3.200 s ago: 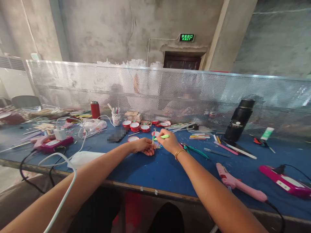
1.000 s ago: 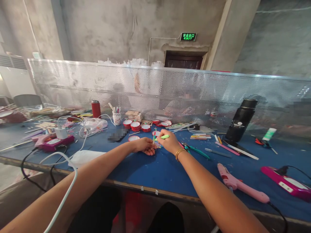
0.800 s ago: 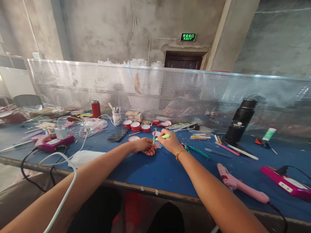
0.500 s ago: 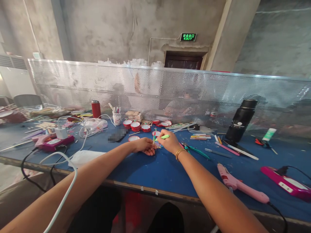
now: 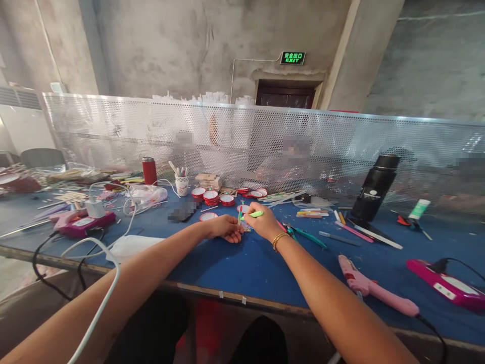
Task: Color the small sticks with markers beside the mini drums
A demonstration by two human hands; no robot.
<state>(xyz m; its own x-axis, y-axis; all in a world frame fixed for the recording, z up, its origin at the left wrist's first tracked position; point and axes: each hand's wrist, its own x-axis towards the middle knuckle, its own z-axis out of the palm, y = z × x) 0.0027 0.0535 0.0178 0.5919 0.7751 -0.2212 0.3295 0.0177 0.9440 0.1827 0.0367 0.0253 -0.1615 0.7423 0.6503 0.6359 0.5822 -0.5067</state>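
Note:
My left hand (image 5: 227,229) is closed, pinching a thin upright stick (image 5: 240,214) coloured green and red over the blue table. My right hand (image 5: 265,222) wraps round a light green marker (image 5: 256,214), its tip end turned toward the stick. Whether the tip touches the stick is too small to tell. Small colourful bits (image 5: 248,228) lie just beneath and between the hands. Close behind them sit shallow red-and-white dishes, one at the left (image 5: 208,216) and one partly hidden by my right hand (image 5: 242,208).
Stacked red dishes (image 5: 210,196), a pen cup (image 5: 182,183) and a red bottle (image 5: 149,171) stand at the back. To the right are teal-handled pliers (image 5: 308,237), a pink glue gun (image 5: 375,288), a power strip (image 5: 447,284) and a black bottle (image 5: 375,189). A white cable (image 5: 113,278) crosses my left forearm.
The marker and right hand have shifted very slightly toward the stick. My left hand keeps its place, and the things on the table have not moved.

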